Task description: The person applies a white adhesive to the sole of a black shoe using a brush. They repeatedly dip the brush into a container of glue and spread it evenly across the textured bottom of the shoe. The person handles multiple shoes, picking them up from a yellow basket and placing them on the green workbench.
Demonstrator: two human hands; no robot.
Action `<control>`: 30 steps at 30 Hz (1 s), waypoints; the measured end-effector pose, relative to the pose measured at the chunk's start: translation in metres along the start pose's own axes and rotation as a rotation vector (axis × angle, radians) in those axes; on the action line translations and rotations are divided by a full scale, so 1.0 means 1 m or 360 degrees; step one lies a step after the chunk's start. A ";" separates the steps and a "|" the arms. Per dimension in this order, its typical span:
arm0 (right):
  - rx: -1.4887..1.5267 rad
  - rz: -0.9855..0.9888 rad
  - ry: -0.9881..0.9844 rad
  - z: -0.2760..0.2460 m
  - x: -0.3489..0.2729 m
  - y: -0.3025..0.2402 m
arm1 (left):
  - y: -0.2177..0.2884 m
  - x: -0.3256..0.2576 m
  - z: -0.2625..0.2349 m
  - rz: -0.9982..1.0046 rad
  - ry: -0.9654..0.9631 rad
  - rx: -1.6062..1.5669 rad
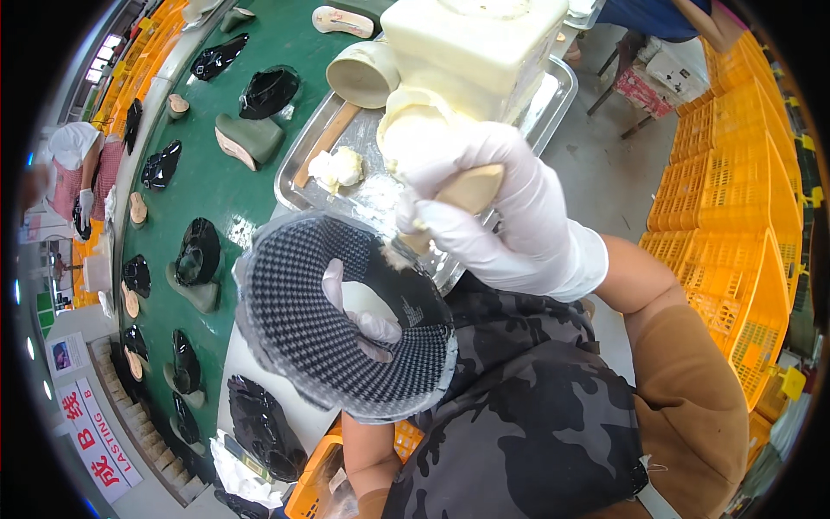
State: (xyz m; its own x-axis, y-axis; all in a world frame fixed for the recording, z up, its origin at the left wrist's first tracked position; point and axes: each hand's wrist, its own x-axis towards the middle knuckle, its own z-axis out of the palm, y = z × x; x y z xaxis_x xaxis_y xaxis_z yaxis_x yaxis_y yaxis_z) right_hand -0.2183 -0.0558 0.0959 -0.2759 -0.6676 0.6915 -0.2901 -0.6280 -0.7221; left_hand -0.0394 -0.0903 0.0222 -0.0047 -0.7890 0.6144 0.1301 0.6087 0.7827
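A shoe upper (294, 298) with black-and-grey houndstooth lining is turned lining-up in front of me. Fingers of my left hand (378, 327) show through its opening, curled round the upper; the rest of that hand is hidden behind it. My right hand (527, 221), in a white glove, is closed round the wooden handle of a brush (471, 189). The bristles touch the upper's dark inner edge at its upper right, where a whitish smear shows. Just beyond is a pale jar (411, 121) holding white paste, partly behind my right hand.
A metal tray (564, 80) carries a large cream container (471, 56), a beige cup (363, 76), a wooden stick (328, 143) and white lumps (337, 169). Left is a green conveyor (220, 186) with black uppers and shoe lasts. Yellow crates (726, 190) line the right. A co-worker (76, 164) stands far left.
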 end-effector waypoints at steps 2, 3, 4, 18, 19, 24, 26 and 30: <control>-0.0136 -0.0059 -0.0082 -0.002 0.000 -0.001 | 0.002 0.001 0.001 -0.0025 0.0052 -0.0125; -0.0244 0.0002 -0.0227 -0.008 -0.001 -0.007 | 0.003 0.001 0.000 -0.0024 0.0067 -0.0151; -0.0351 0.0063 -0.0373 -0.011 -0.001 -0.010 | 0.003 0.003 0.000 -0.0020 0.0081 -0.0169; 0.0613 0.0735 -0.0470 -0.033 -0.020 -0.030 | 0.026 -0.014 -0.023 -0.0017 -0.0287 0.0066; 0.0572 0.0776 -0.0376 -0.031 -0.019 -0.028 | 0.025 -0.012 -0.022 -0.0020 -0.0272 0.0043; -0.0057 0.0088 -0.0132 -0.017 -0.022 0.007 | 0.018 -0.010 -0.014 -0.0021 -0.0198 -0.0125; 0.0057 0.0215 -0.0235 -0.022 -0.019 0.007 | 0.014 -0.012 -0.012 -0.0073 -0.0239 -0.0157; 0.0255 0.0104 0.0176 -0.013 -0.013 0.024 | -0.001 -0.027 -0.015 -0.0260 -0.0272 -0.0425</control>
State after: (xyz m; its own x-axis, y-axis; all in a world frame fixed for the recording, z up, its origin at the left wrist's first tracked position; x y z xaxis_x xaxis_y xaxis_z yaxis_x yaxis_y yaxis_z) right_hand -0.2336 -0.0571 0.0704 -0.3905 -0.6666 0.6350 -0.1212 -0.6465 -0.7532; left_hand -0.0249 -0.0712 0.0030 -0.2099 -0.8349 0.5088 0.3685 0.4145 0.8321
